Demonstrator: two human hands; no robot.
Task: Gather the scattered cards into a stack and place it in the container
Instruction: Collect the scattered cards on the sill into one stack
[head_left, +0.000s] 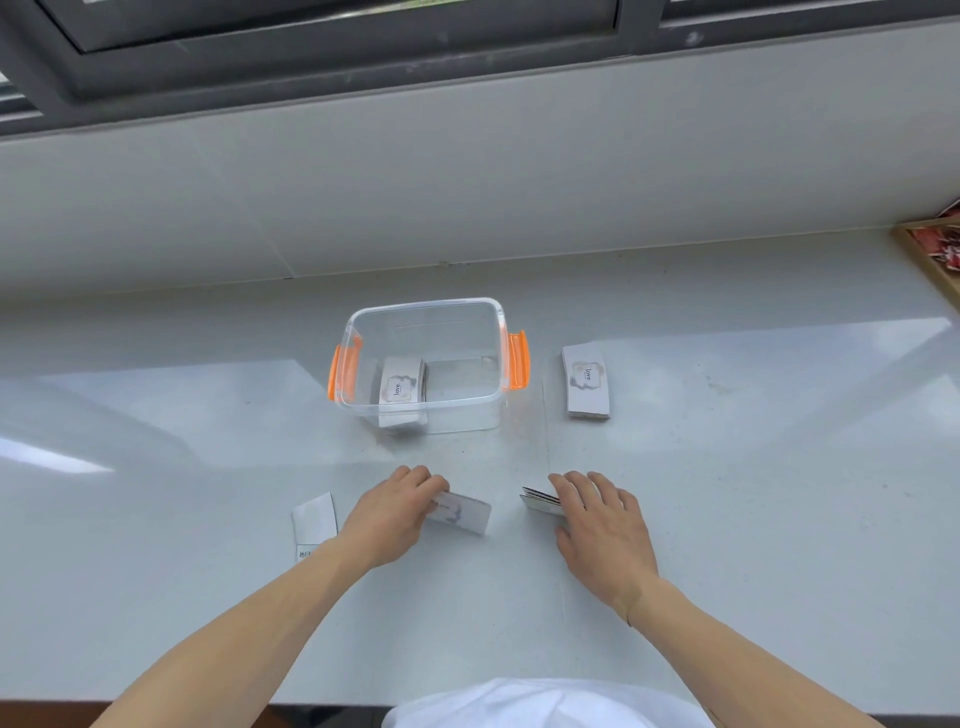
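Note:
A clear plastic container with orange clips stands on the white counter, and a stack of white "love" cards lies inside it at the left. Another card stack lies to the right of the container. My left hand rests on a small card pile near the front, fingers curled over its left end. My right hand lies over another small pile, whose left end sticks out from under the fingers. One loose card lies face down to the left of my left wrist.
A wooden tray with red items sits at the far right edge. A window sill and dark window frame run along the back. The counter's front edge is just before my white shirt.

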